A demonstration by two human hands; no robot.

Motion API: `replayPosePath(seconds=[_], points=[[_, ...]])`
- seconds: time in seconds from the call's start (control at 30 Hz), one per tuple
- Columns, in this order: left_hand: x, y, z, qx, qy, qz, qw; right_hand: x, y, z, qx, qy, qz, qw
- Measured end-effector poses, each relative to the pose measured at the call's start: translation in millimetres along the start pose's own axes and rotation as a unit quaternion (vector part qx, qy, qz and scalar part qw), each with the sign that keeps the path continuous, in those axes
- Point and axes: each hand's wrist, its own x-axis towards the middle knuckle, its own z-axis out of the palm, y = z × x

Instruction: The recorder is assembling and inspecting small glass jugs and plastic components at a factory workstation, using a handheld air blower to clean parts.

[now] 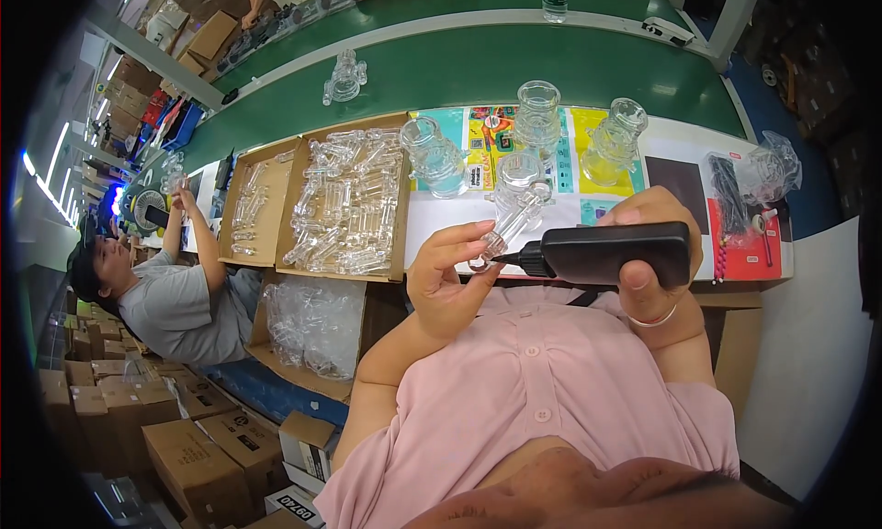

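My left hand [450, 276] holds a clear plastic tube piece [514, 221] up in front of my chest, fingers pinched around its lower end. My right hand [652, 258] grips a black electric screwdriver [606, 253] lying sideways, its tip touching the bottom of the clear piece. Behind them on the table stand three clear plastic housings [537, 106], [614, 139], [432, 152] and another one [516, 175] just past the held piece.
A cardboard tray [395, 198] full of clear tube parts and a second tray [271, 208] lie at the left. A bag of clear parts [312, 322] sits below. A green conveyor [478, 65] runs behind. A co-worker [184, 299] sits at left. Stacked cartons [193, 446] stand on the floor.
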Motion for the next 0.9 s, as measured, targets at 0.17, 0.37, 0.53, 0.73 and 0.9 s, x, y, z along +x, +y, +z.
replayPosePath(seconds=[0.17,0.37,0.53,0.73,0.9], points=[[0,1,0,0.032,0.009,0.001,0.999,-2,-7,-2,-0.023,-0.026,-0.031,0.999],[2,2,-4,0.080,-0.019,0.007,0.997,-1,-17,-5,-0.093,-0.092,-0.093,0.987],[6,6,-3,0.101,-0.001,-0.001,0.995,-7,-18,-4,-0.098,-0.121,-0.130,0.979],[-1,12,-2,-0.185,-0.003,-0.213,0.959,-12,-18,-5,-0.062,-0.114,-0.108,0.986],[-2,6,-6,-0.275,-0.022,-0.234,0.932,-14,-18,-6,-0.033,-0.111,-0.112,0.987]])
